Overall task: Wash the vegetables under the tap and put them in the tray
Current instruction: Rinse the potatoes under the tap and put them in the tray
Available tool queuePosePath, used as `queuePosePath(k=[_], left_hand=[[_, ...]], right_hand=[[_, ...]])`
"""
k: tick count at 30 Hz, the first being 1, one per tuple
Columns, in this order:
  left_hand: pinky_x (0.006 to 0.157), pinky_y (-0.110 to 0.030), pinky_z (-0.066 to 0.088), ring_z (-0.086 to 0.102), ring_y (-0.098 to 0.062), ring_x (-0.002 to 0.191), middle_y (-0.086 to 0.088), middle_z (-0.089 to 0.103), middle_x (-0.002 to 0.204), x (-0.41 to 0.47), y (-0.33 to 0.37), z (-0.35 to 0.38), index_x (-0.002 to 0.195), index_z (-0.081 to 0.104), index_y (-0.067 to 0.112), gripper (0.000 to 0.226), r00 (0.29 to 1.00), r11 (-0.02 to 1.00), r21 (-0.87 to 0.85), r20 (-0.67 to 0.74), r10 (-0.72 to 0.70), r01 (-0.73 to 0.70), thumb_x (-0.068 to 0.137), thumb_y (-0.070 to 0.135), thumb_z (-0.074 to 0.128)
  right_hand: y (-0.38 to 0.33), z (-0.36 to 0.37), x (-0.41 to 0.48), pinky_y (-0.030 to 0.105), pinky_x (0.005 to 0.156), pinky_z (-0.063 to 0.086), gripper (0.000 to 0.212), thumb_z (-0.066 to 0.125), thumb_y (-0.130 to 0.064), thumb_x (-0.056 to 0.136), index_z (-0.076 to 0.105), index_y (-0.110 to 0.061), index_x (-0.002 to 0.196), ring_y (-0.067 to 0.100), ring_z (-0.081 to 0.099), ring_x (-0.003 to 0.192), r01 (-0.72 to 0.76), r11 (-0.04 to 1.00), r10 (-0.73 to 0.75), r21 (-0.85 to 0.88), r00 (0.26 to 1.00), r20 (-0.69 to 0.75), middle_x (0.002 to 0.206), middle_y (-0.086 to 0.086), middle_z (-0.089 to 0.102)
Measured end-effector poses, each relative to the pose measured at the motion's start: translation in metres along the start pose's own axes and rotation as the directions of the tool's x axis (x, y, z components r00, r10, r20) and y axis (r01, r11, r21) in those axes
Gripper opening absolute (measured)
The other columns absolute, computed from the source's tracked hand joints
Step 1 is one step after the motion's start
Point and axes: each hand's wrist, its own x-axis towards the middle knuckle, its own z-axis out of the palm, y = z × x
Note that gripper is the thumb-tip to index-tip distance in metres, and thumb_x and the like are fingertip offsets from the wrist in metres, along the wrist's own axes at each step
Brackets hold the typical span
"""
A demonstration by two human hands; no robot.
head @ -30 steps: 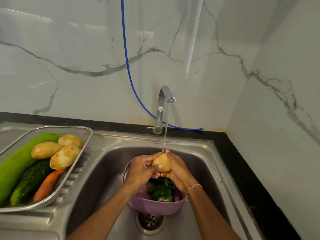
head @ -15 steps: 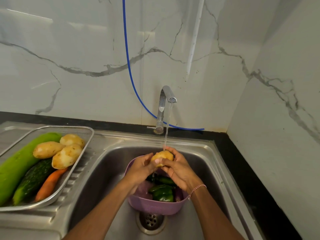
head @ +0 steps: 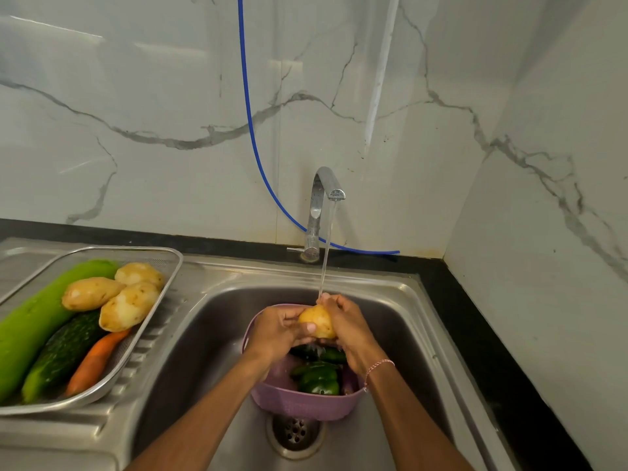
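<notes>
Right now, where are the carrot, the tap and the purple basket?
carrot [head: 96, 361], head view, middle of its orange body.
tap [head: 315, 215], head view, on its upright pipe.
purple basket [head: 306, 405], head view, on its front wall.

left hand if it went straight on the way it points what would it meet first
The potato that the left hand grips, then most likely the right hand cupping its far side.
</notes>
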Motion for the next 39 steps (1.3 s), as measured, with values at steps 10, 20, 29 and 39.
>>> queuePosePath(k=[10,20,29,39], left_hand=[[0.086,-0.035,0.063,0.075,-0.027,0.105,-0.012,0.078,0.11,0.001,-0.001,-0.006,0.12,0.074,0.015,0.025,1.0,1.0,0.008,-0.029,-0.012,0.012,0.106,0.01,0.055],[0.081,-0.027,0.063,0.077,-0.02,0.098,-0.006,0.081,0.101,-0.006,0.004,0.01,0.113,0.078,0.013,0.022,0.999,0.999,-0.034,-0.029,0.026,-0.027,0.092,0.012,0.075],[0.069,-0.025,0.063,0.079,-0.021,0.088,-0.013,0.08,0.098,-0.002,0.003,-0.003,0.111,0.077,0.011,0.016,0.993,0.998,-0.055,-0.11,-0.039,0.033,0.1,0.01,0.064],[0.074,-0.029,0.061,0.076,-0.021,0.087,-0.009,0.079,0.098,-0.002,0.008,-0.003,0.113,0.075,0.009,0.022,0.997,0.998,0.007,-0.041,-0.06,0.06,0.103,0.023,0.062]], right_hand=[[-0.004,-0.017,-0.008,0.05,0.089,0.064,0.033,0.072,-0.002,0.096,0.069,-0.006,0.129,0.037,0.073,0.115,-0.095,0.975,0.04,0.2,0.964,0.264,0.13,0.021,0.07],[0.001,-0.002,-0.003,0.036,0.069,0.064,0.034,0.06,-0.043,0.106,0.068,-0.012,0.117,0.032,0.076,0.102,-0.088,0.994,0.087,0.06,0.996,0.017,0.116,0.017,0.075],[-0.005,-0.005,-0.011,0.039,0.078,0.066,0.021,0.068,-0.016,0.102,0.077,-0.012,0.121,0.031,0.078,0.104,-0.035,0.995,0.015,0.095,0.978,0.209,0.124,0.018,0.073],[-0.008,-0.006,-0.009,0.04,0.08,0.066,0.031,0.051,-0.014,0.11,0.066,-0.002,0.135,0.033,0.073,0.112,-0.19,0.922,0.078,0.339,0.944,0.319,0.133,0.025,0.069]])
